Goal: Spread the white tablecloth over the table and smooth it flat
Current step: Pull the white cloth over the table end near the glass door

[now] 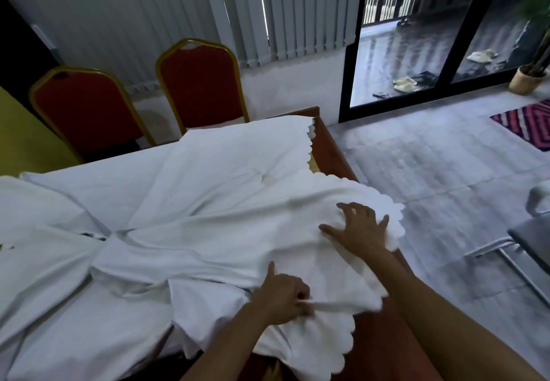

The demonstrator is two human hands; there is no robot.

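Note:
The white tablecloth (208, 202) with a scalloped edge lies rumpled and folded over most of the wooden table (330, 148). Deep creases run across its middle. My left hand (285, 294) is near the front edge, fingers pinched shut on a fold of the cloth. My right hand (360, 228) lies on the cloth near the table's right edge with its fingers spread, pressing on the scalloped border. Bare wood shows along the right side and the front right corner.
Two red chairs with gold frames (202, 82) (86, 109) stand behind the table. A metal-framed chair (529, 240) is on the right. Beyond it are a tiled floor, a patterned rug (526, 124) and a glass sliding door (446, 38).

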